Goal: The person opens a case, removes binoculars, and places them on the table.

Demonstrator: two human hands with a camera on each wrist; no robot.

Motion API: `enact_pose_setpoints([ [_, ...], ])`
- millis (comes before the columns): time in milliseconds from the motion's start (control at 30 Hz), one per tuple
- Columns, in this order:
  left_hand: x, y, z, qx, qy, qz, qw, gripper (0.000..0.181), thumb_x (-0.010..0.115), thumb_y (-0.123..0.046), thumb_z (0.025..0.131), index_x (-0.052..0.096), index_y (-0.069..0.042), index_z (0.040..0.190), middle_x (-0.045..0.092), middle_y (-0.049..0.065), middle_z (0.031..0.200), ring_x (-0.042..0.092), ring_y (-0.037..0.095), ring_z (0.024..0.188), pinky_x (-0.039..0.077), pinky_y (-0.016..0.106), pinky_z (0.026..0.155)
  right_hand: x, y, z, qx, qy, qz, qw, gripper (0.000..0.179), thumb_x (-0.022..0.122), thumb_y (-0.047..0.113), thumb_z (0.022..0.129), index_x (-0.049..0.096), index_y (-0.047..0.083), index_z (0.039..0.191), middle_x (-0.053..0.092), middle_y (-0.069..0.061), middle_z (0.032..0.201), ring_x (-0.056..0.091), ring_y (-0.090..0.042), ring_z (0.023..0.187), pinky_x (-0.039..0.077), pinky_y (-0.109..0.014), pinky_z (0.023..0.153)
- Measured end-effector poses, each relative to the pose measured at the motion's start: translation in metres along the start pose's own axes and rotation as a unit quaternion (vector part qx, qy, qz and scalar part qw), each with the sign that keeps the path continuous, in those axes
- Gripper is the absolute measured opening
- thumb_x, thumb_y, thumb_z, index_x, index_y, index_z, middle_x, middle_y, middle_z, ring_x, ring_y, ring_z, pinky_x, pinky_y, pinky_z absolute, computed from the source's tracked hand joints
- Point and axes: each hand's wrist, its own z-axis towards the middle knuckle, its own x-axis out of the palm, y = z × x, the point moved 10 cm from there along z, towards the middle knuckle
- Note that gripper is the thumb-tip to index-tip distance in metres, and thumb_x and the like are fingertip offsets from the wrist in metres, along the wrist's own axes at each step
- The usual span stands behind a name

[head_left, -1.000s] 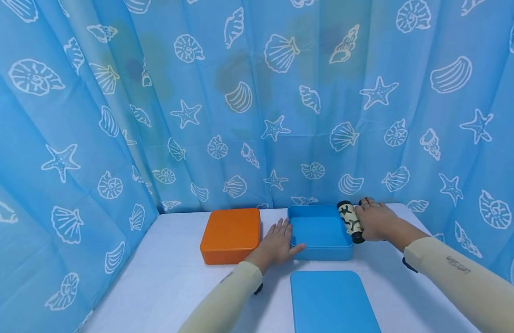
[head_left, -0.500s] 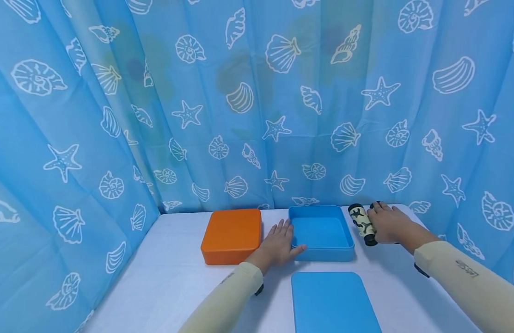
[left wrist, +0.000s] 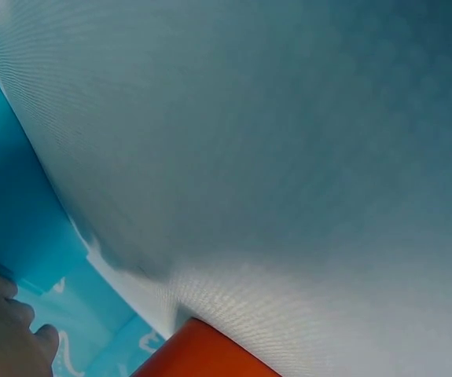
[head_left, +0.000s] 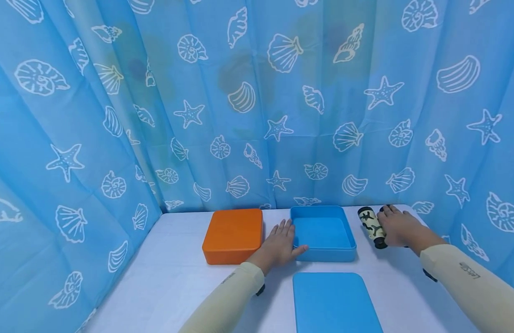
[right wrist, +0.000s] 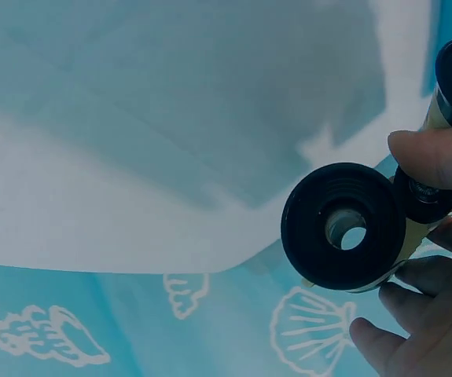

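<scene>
Crm/blk camo binocs (head_left: 371,225), blu box (head_left: 329,255), orng box (head_left: 234,229)

1. Camo binoculars (head_left: 371,226), right of frame: look hard plastic; black end rings matt, smooth.
2. Blue open box (head_left: 329,255), centre right: smooth plastic look, satin.
3. Blue panel (head_left: 336,303), lower centre: same, flat and smooth.
4. Orange box (head_left: 232,230): plastic look, slight sheen.
5. Tabletop (head_left: 174,273): matt white cloth.
6. Curtain (head_left: 217,95): thin, creased fabric.
</scene>
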Motion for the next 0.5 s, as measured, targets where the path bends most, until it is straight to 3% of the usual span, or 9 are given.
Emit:
enact_pose_setpoints([
  [500,-0.003,0.000,-0.004,-0.004,0.007,-0.002,1.0000,0.097,0.015,-0.081,0.086,0.012,-0.014,0.158,0.008,0.001,0.163,0.005,0.021,0.148,0.011,0.040,0.116,0.017,-0.014,0.004,0.014,0.002,0.008,0.9999,0.081,0.082,0.021,0.075,0.042,-0.016,0.134,0.029,-0.043,0.141,0.023,-0.059,0.131,0.022,-0.070,0.101],
])
